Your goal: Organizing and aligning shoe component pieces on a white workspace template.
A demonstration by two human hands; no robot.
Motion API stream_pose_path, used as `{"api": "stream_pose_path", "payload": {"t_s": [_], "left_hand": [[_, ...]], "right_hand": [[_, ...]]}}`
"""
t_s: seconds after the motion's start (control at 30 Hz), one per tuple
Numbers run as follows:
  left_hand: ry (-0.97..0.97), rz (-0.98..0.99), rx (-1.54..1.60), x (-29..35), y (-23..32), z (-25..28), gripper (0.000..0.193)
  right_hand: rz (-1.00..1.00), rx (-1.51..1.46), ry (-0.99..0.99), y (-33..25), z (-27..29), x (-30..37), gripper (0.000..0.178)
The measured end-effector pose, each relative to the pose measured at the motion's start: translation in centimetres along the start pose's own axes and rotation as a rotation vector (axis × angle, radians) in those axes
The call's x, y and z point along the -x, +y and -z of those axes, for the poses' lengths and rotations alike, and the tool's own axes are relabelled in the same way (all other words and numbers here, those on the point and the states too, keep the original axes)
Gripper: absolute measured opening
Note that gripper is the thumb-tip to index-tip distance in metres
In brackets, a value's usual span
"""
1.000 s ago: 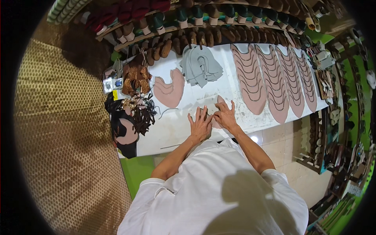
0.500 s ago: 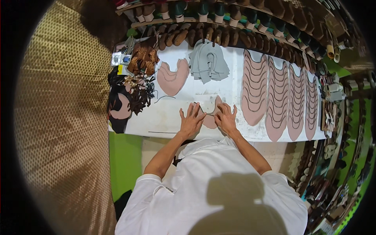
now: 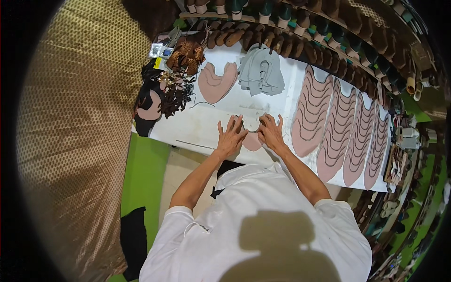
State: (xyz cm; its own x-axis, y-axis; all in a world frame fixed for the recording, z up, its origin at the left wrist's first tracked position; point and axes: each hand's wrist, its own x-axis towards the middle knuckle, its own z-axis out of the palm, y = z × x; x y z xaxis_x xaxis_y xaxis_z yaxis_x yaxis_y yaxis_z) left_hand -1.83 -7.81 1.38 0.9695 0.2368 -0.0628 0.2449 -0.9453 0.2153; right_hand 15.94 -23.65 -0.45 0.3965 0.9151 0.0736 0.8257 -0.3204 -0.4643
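A pink U-shaped shoe upper (image 3: 253,142) lies on the white table in front of me, with a dark trim line along its curved inner edge. My left hand (image 3: 229,140) grips its left arm at the edge, thumb and forefinger on the piece and the outer fingers spread. On the opposite arm, my right hand (image 3: 271,135) has thumb and forefinger pressed at the trimmed edge, its little finger raised. The fingers cover much of both arms of the piece. Beyond them rest several stacked pink uppers (image 3: 217,89) and a pile of grey cut pieces (image 3: 260,70).
Overlapping rows of trimmed pink uppers (image 3: 307,136) cover the table's right side. Dark strips (image 3: 176,96) and leopard-print material (image 3: 184,56) heap up at the left. A thin dark strip (image 3: 195,144) lies near the front edge. Shelves of shoes (image 3: 305,28) stand behind.
The view has turned, so the table now slants down to the right. Both hands stay on the same upper, with their fingers slightly shifted along its edge.
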Motion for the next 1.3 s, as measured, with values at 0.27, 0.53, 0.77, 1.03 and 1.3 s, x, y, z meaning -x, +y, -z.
{"api": "stream_pose_path", "payload": {"t_s": [0.27, 0.53, 0.77, 1.03, 1.3], "left_hand": [[-0.059, 0.062, 0.036, 0.0, 1.6, -0.1, 0.043], [-0.067, 0.127, 0.025, -0.5, 2.7, -0.2, 0.042], [0.004, 0.164, 0.099, -0.2, 4.3, -1.4, 0.043], [0.054, 0.258, 0.105, 0.5, 5.1, -2.7, 0.046], [0.037, 0.253, 0.115, 0.6, 4.9, -2.6, 0.048]], "right_hand": [[0.016, -0.025, 0.005, 0.3, 0.0, -0.1, 0.010], [0.019, -0.027, -0.036, 0.6, 0.1, -0.5, 0.010], [0.021, -0.028, -0.036, 0.7, 0.5, -0.7, 0.011], [-0.041, -0.044, 0.152, -0.3, 0.6, 2.4, 0.016], [-0.050, -0.080, 0.031, 0.4, 0.9, 1.7, 0.011]]}}
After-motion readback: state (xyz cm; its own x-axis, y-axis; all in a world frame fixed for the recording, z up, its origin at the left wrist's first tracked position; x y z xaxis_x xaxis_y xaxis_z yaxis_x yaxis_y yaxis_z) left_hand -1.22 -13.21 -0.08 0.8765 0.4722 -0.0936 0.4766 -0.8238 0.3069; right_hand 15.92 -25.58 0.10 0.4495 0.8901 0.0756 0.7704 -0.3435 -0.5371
